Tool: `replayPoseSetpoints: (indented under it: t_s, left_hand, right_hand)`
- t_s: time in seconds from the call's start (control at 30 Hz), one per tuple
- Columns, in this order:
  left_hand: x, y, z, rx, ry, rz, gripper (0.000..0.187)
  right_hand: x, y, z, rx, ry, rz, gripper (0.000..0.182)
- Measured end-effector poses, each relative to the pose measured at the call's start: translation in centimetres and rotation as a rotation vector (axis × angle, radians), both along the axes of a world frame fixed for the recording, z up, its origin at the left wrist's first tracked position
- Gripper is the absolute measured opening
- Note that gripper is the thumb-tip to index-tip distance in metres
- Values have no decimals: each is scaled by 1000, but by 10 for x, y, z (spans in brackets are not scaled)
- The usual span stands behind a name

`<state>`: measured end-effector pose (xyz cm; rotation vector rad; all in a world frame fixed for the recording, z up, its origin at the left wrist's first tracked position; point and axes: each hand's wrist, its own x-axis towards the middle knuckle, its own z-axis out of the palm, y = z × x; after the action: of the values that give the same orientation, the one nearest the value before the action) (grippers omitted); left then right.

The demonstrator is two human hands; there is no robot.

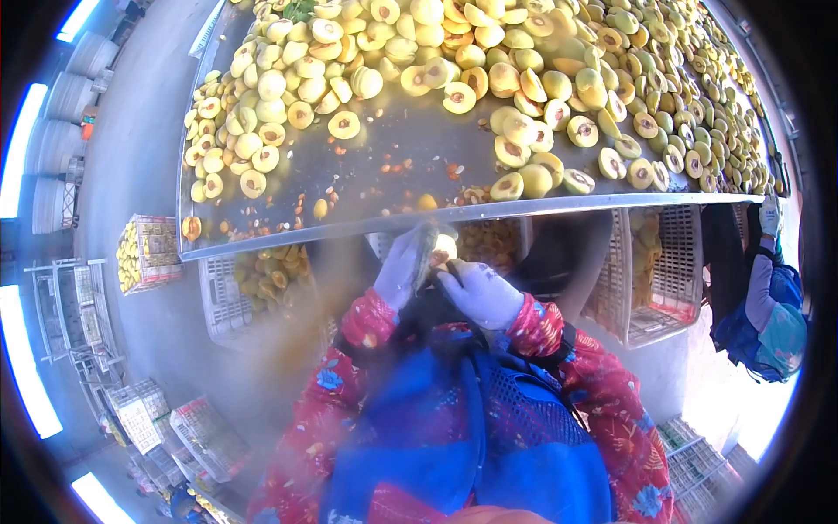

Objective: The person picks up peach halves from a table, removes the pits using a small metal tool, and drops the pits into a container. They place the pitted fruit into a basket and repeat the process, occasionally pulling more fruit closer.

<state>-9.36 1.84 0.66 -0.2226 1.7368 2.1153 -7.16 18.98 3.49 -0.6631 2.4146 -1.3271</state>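
Just below the metal table's front edge, my left hand (pixel 404 268), in a pale glove, is closed around a halved yellow stone fruit (pixel 443 245). Its cut face, with a brown centre, points toward my right hand (pixel 482 293). That hand, gloved too, has curled fingers whose tips touch the fruit's lower side; whether they pinch a tool or a pit is hidden. Piled on the table (pixel 384 170) are many halved yellow-green fruits (pixel 345 125), some with brown pits showing. Small brown pits or kernels (pixel 397 166) lie scattered nearer the edge.
Under the table edge stand plastic crates of fruit, one to the left (pixel 223 297) and one to the right (pixel 668 271). Another fruit crate (pixel 148 253) sits on the floor further left. A co-worker (pixel 772 306) is at the table's far right. Stacked crates (pixel 209 437) stand behind me.
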Motion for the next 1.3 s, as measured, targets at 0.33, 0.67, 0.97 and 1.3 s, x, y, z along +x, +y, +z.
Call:
replayPoseSetpoints:
  t_s: [0.33, 0.67, 0.97, 1.3]
  left_hand:
    - [23, -94, -7, -908, 422, -76, 32]
    - [-142, -126, 64, -1584, 133, 19, 58]
    - [-194, -101, -8, -1080, 294, -131, 54]
    - [-40, -51, 8, -146, 247, 74, 36]
  right_hand:
    - [-1, 12, -6, -55, 4, -140, 33]
    - [-16, 22, -7, -311, -777, -90, 47]
    - [-7, 29, 3, -266, -632, -292, 32]
    - [-17, -7, 38, -71, 112, -260, 28]
